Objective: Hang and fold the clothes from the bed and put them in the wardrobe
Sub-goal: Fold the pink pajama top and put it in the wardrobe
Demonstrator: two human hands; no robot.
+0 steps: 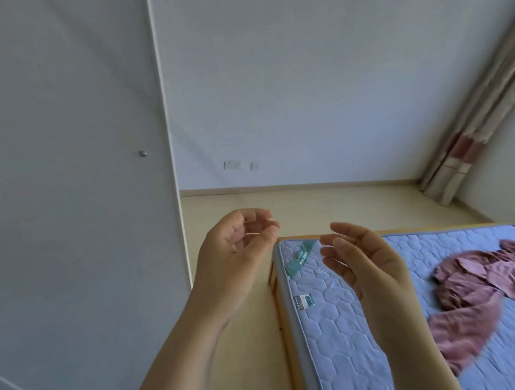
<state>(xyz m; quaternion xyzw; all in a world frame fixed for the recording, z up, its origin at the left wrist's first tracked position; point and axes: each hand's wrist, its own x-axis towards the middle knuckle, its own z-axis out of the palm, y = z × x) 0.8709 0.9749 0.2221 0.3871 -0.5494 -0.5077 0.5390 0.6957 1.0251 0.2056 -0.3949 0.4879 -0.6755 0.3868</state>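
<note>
- Lying crumpled on the right part of the mattress (346, 324) was the pink garment (478, 284), rumpled and unfolded, with one flap spread toward the mattress's near side; that lower flap was blurred.
- Garment was touched by neither hand and sat well apart from the mattress's left edge.
- Right hand (367, 263) hovered above the far-left part of the mattress, palm turned left, its fingers (339, 235) slightly bent and a little apart, holding nothing.
- Left hand (238, 255) hovered off the mattress's left edge, near its far-left corner, palm turned right, its fingers (257, 221) loosely curled toward the thumb, gripping nothing.
- The two hands faced each other, near but not touching.
- Mattress was pale blue and quilted, with a teal label (301, 258) across its far-left corner and a small tag (305, 301) on the left edge; the wooden bed frame (282, 327) showed beneath that edge.
- Beige floor (310, 204) ran left of and beyond the mattress.
- Well left of the mattress stood a white door (70, 174), closed, with a small round knob (142, 153).
- Beyond the mattress, wall sockets (232, 165) sat low on the far wall.
- A patterned curtain (470, 130) hung beyond the mattress's far-right corner.
</note>
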